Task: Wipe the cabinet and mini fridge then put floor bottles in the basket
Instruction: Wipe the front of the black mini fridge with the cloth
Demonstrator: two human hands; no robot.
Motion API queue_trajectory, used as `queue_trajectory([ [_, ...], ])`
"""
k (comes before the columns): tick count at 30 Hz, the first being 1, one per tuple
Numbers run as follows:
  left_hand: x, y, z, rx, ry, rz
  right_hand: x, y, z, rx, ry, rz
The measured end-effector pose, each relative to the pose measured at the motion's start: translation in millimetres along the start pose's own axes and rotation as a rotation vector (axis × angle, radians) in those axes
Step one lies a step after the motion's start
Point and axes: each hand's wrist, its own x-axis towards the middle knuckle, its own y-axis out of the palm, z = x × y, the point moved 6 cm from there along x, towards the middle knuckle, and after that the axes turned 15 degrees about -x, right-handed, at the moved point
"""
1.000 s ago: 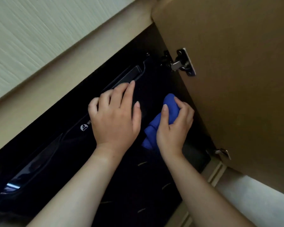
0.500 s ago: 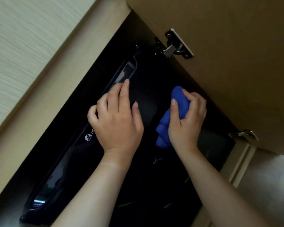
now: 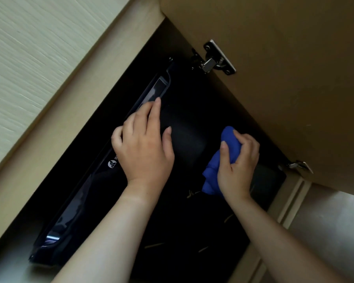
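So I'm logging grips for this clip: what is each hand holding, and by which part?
The right hand clutches a bunched blue cloth around its middle. The left hand holds nothing, resting flat on the black mini fridge.

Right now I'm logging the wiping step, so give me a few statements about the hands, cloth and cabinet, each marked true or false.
1. The right hand grips a blue cloth. True.
2. The left hand holds a bottle. False: it lies flat and open on the black mini fridge.
3. The cabinet door is open. True.
4. The cloth is red. False: it is blue.
5. A metal hinge sits on the door. True.
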Motion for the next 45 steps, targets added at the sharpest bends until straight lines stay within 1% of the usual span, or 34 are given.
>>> queue_trajectory([
  [3,-5,-1,1,0.017,0.062,0.061,-29,3,9,-0.035,-0.057,0.03],
  [5,-13,3,-6,0.034,0.18,0.13,-34,4,13,-0.037,-0.087,0.06],
  [7,-22,11,-15,0.028,0.289,0.205,-24,4,9,-0.043,-0.06,0.061],
  [8,-25,14,-18,0.034,0.307,0.226,-16,3,5,-0.044,-0.02,0.055],
  [11,-26,19,-18,0.093,0.298,0.221,8,1,-9,-0.026,0.096,0.054],
  [14,-28,23,-18,0.128,0.315,0.213,8,0,-18,-0.022,0.082,0.028],
  [17,-30,25,-18,0.145,0.314,0.205,-11,0,-29,-0.003,0.122,-0.005],
  [19,-30,25,-17,0.153,0.315,0.197,-15,1,-25,0.011,0.074,0.012],
  [22,-30,25,-18,0.148,0.327,0.189,3,-2,-10,-0.046,-0.148,0.046],
  [23,-30,25,-18,0.146,0.325,0.183,11,-1,-9,-0.057,-0.189,0.052],
  [25,-30,26,-18,0.148,0.323,0.171,23,-1,-17,-0.04,-0.151,0.048],
  [28,-30,26,-17,0.157,0.322,0.171,19,-3,-36,0.011,-0.001,0.021],
  [30,-30,26,-18,0.156,0.321,0.178,8,-4,-44,0.019,0.062,0.032],
  [32,-31,26,-18,0.152,0.324,0.178,2,-2,-38,0.043,0.041,0.062],
  [35,-30,26,-18,0.151,0.336,0.176,17,-1,-5,-0.013,-0.123,0.082],
  [36,-30,27,-18,0.153,0.338,0.175,24,1,3,-0.019,-0.145,0.091],
  [39,-30,28,-17,0.177,0.33,0.179,27,3,5,0.016,-0.105,0.066],
  [42,-30,26,-17,0.156,0.326,0.19,-1,-1,-9,-0.008,-0.034,0.033],
  [43,-29,26,-19,0.123,0.327,0.197,-13,-1,-11,-0.024,-0.041,0.043],
  [45,-30,19,-20,0.03,0.312,0.208,-41,1,-3,-0.052,-0.117,0.094],
])
